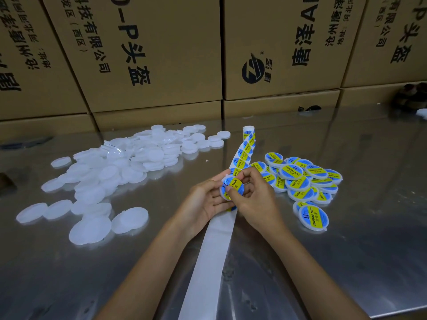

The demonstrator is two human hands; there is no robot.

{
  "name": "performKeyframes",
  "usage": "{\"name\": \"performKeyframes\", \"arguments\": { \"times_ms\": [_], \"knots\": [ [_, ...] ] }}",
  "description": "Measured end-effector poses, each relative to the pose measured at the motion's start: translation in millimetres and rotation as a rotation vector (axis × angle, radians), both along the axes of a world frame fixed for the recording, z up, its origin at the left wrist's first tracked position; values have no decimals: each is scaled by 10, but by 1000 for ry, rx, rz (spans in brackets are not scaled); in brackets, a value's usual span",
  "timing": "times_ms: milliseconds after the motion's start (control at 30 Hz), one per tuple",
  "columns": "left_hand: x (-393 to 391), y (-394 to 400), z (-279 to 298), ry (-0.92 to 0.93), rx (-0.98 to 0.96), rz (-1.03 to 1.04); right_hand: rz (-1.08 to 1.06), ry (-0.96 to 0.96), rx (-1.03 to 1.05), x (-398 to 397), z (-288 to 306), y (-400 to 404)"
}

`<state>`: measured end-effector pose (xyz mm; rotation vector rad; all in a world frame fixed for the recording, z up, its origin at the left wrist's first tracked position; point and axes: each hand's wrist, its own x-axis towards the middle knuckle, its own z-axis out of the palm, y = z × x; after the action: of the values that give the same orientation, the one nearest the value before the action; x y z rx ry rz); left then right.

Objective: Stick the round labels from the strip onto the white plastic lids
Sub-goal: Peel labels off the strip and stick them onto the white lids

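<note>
Two hands [233,195] gripping one labelled lid [231,188], one strip [213,248]

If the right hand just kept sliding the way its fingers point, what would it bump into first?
The right hand points left, so it would first press into the lid it is already labelling, backed by the left hand. Farther on lie the bare white lids, though depth is uncertain.

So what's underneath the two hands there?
Under the left hand and right hand, the label strip runs on as bare white backing along the metal table. The stretch directly beneath them is hidden.
</note>
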<state>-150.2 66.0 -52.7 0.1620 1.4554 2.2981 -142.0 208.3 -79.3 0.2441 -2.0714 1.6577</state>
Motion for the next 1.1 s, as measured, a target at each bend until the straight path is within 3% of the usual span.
{"name": "performKeyframes", "arguments": {
  "times_ms": [200,400,567,800,933,1100],
  "knots": [
    [3,-14,15,-35,62,41,-180,44,173,5,-9,18],
    [27,19,35,-89,189,22,-171,-20,239,11,-17,39],
    [54,26,37,-69,82,-17,-227,82,234,-7,-16,65],
    [74,44,50,-71,57,-20,-258,80,172,-12,-10,102],
    [67,41,64,-55,99,-2,-280,-52,373,2,-38,66],
    [62,18,52,-33,34,-28,-334,-26,439,4,-57,89]
  ]
}}
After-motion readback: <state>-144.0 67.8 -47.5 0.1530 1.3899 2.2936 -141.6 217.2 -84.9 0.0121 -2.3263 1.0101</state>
